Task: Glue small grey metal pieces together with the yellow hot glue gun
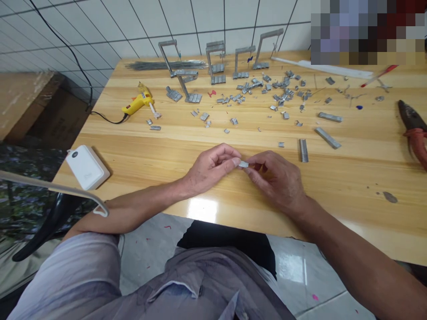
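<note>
A short piece of a metal staple strip is held above the front of the wooden table, between the fingertips of both hands. My left hand pinches its left end with thumb and forefinger. At the other end, the fingers of my right hand are closed on it. Right of my hands lie longer staple strips: one upright in view, one slanting and one farther back. A small staple piece rests just beyond my right hand.
Several small frames built of staple strips stand at the back, near thin wires. Loose staple pieces are scattered mid-table. A yellow glue gun and white power bank lie left; red-handled pliers lie right.
</note>
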Demonstrator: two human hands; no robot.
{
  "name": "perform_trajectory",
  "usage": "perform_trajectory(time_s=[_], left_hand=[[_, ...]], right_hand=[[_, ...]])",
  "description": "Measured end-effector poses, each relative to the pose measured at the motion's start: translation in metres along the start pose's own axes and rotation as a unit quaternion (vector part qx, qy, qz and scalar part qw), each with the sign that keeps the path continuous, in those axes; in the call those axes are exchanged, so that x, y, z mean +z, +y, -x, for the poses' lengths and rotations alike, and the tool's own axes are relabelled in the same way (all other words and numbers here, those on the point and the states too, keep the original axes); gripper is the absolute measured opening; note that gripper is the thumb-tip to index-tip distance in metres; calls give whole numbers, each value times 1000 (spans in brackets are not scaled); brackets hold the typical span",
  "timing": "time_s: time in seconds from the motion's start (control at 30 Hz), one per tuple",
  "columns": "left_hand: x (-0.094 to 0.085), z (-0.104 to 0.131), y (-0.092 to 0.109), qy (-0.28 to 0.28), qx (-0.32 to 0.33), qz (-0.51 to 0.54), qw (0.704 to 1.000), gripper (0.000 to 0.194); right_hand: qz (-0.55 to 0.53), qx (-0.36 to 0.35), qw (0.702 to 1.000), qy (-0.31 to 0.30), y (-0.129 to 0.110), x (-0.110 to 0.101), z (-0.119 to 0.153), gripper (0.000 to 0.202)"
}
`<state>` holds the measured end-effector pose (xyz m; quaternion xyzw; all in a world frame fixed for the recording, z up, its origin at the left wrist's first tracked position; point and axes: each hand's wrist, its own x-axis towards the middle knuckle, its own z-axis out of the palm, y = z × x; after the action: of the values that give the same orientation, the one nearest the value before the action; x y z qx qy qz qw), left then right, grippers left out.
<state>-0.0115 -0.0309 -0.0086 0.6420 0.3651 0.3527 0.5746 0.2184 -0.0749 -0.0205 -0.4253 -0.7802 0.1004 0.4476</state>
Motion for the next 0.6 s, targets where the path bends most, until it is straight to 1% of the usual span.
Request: perform_trajectory(time_s=[0.17,0.3,0.43,0.6], left_hand=[[0,3,3,-2,41,-73,997,26],[0,3,6,3,78,-138,987,20],[0,2,5,10,119,-159,980,16],[-1,1,1,13,138,-165,977,14]], right_hand=[[0,11,1000,-11,-1,-3,-1,7],[5,4,1000,-10,-1,-4,-1,6],[8,-1,1000,-7,-1,-3,-1,6],[5,30,999,-22,1,-2,1,11]])
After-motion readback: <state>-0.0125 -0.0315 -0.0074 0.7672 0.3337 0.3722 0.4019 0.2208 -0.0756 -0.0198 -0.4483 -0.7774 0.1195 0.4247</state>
